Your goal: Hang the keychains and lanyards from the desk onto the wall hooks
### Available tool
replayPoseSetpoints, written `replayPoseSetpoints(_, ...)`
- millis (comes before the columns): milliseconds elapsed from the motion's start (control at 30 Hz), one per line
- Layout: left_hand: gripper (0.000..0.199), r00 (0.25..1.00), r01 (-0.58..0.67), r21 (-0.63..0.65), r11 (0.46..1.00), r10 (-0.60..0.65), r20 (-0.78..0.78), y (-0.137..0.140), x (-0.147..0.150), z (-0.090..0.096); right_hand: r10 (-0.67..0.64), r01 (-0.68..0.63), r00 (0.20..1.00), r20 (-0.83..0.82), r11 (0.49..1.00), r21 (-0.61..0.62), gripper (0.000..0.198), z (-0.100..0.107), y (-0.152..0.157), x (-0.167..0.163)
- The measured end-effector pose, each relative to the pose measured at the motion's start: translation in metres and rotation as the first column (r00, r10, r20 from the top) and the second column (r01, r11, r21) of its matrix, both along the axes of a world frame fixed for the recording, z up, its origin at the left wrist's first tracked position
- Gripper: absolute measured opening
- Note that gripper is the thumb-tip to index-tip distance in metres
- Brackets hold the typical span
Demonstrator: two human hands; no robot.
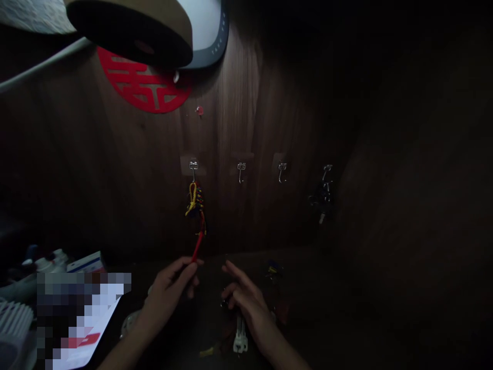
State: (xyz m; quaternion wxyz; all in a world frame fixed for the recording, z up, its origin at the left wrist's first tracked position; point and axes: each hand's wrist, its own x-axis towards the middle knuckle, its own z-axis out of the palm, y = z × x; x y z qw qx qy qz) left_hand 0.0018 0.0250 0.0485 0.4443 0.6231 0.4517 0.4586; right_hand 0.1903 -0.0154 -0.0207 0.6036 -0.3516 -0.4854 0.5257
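Observation:
My left hand (173,285) is closed, its thumb and fingers pinching the lower end of a red cord (197,246). That cord reaches up to a colourful braided cord (195,200) with a yellow loop, which hangs from the leftmost metal hook (193,166). My right hand (248,303) is beside it with its fingers apart, the index finger stretched out. Close under the right palm is a bunch of silver keys (240,340); the hand partly hides them, and contact is hard to make out. A small dark blue and yellow item (273,268) lies beyond the right hand.
Two bare hooks, a middle one (241,167) and another (282,167), are on the wooden panel. Dark keys (322,200) hang from the far-right hook. A red paper cutout (154,95) and a round object (131,31) are above. Bottles (50,263) and a box (87,263) stand left.

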Motion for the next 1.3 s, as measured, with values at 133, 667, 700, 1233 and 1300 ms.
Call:
replayPoseSetpoints(133, 0.024, 0.998, -0.030, 0.089, 0.996, 0.025, 0.056, 0.008, 0.000, 0.029, 0.014, -0.014, 1.000, 0.005, 1.000, 0.011, 0.050, -0.005, 0.001, -0.001)
replayPoseSetpoints(667, 0.028, 0.885, 0.093, -0.004, 0.996, -0.081, 0.459, 0.060, 0.012, 0.091, 0.070, -0.070, 0.998, 0.002, 0.997, -0.009, 0.050, 0.000, 0.000, -0.002)
replayPoseSetpoints(700, 0.028, 0.876, 0.097, -0.021, 0.995, -0.076, 0.476, 0.061, 0.012, 0.090, 0.079, -0.079, 0.997, 0.009, 0.997, -0.007, 0.049, 0.000, -0.001, -0.002)
replayPoseSetpoints(1233, 0.037, 0.887, 0.090, -0.175, 0.980, 0.001, 0.462, 0.063, 0.016, 0.053, 0.086, -0.086, 0.995, 0.046, 0.996, 0.009, 0.045, 0.000, 0.000, -0.003)
replayPoseSetpoints(1300, 0.038, 0.884, 0.092, -0.179, 0.979, 0.003, 0.468, 0.061, 0.017, 0.046, 0.065, -0.065, 0.997, 0.031, 0.998, 0.013, 0.046, 0.001, 0.000, -0.003)
